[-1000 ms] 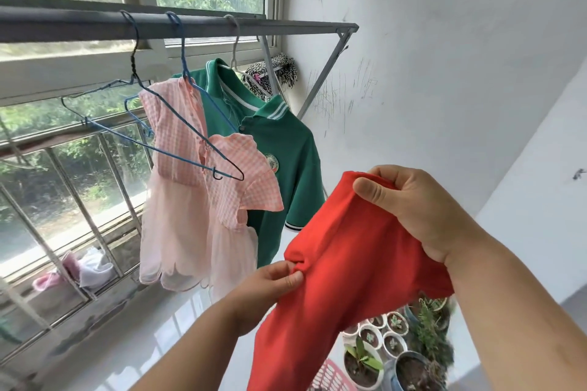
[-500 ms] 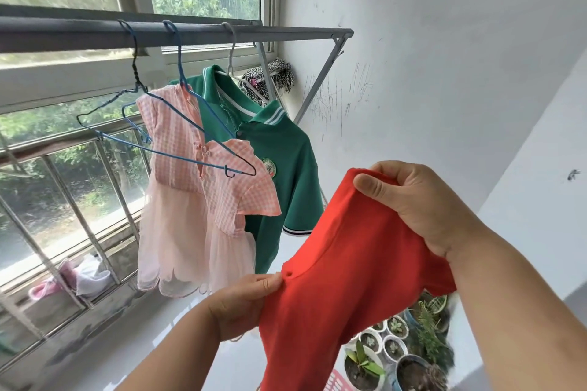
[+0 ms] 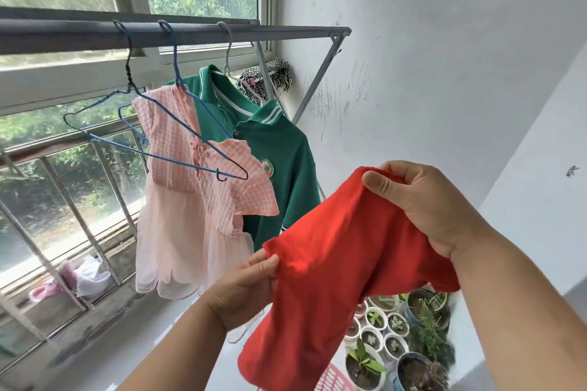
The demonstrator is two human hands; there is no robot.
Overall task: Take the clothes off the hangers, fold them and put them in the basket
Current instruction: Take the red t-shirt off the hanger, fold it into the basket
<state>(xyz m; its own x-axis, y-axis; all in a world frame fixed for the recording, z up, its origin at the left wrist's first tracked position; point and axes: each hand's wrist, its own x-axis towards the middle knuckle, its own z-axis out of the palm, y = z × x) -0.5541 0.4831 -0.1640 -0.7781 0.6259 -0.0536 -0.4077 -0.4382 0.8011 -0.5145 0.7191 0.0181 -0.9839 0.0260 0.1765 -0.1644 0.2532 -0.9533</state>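
Along the grey metal clothes rail [image 3: 190, 33], an empty blue wire hanger [image 3: 128, 71] is hanging leftmost. The pink checked dress [image 3: 178, 149] is hanging right of it and the green collared polo shirt [image 3: 279, 149] further right, behind the dress. Below the rail's right end I am holding the red cotton T-shirt [image 3: 333, 263] between my left hand [image 3: 241, 292] and right hand [image 3: 435, 209], above the pink plastic lattice basket [image 3: 333, 381] and the round white plant pots [image 3: 397, 327].

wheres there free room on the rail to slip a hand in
Bare rail runs from the white hanger's hook to the right end, and again left of the empty blue hanger. Between those, the pink dress and green polo crowd it.
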